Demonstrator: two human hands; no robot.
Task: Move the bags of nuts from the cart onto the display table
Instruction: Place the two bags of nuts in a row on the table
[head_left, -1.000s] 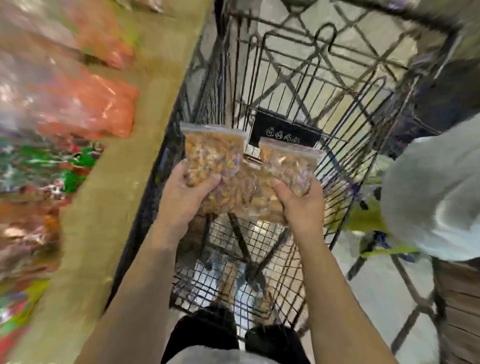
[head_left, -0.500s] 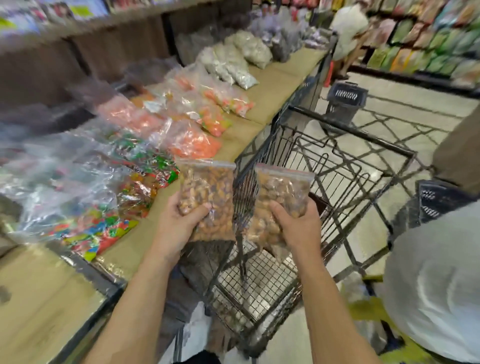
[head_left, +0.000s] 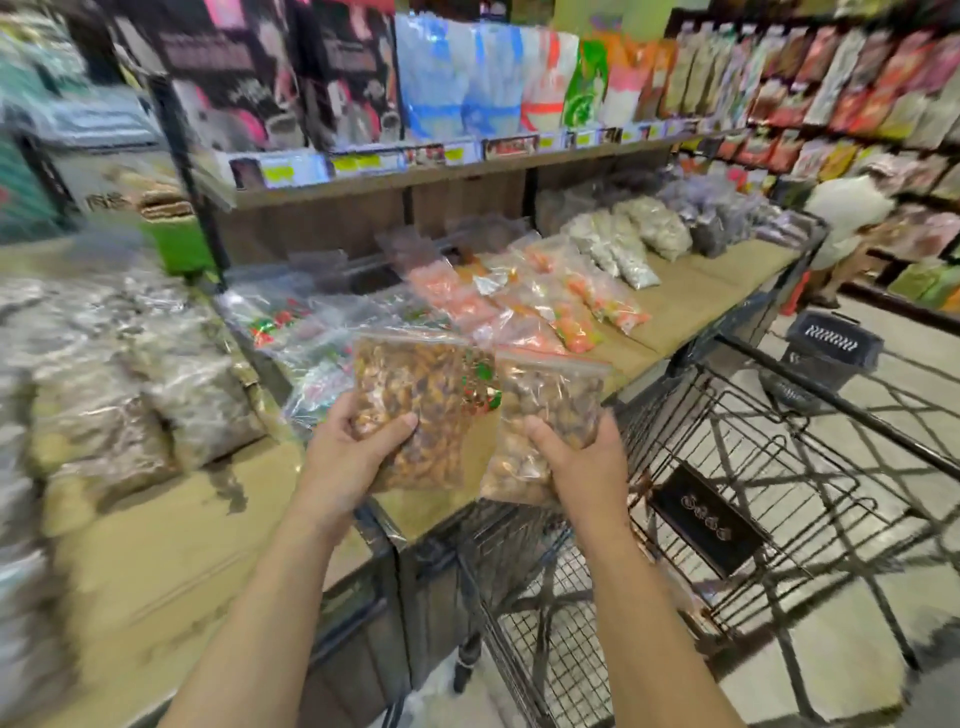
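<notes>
Holding: left hand (head_left: 353, 457) grips the left bag of nuts (head_left: 415, 400), right hand (head_left: 582, 467) grips the right bag of nuts (head_left: 550, 410), both over the display table (head_left: 171, 545) corner beside the cart (head_left: 779, 467).
Surface: tan top, clear bags of sweets (head_left: 566, 312) in rows.
Room: shop aisle, stocked shelves (head_left: 467, 176) behind.
Blurred: far-left bags (head_left: 130, 395); shelf labels (head_left: 363, 162) unreadable.

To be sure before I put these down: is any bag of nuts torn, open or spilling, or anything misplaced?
Nothing stands out. The left bag in the left hand and the right bag in the right hand both look whole and closed; no loose nuts on the display table.
</notes>
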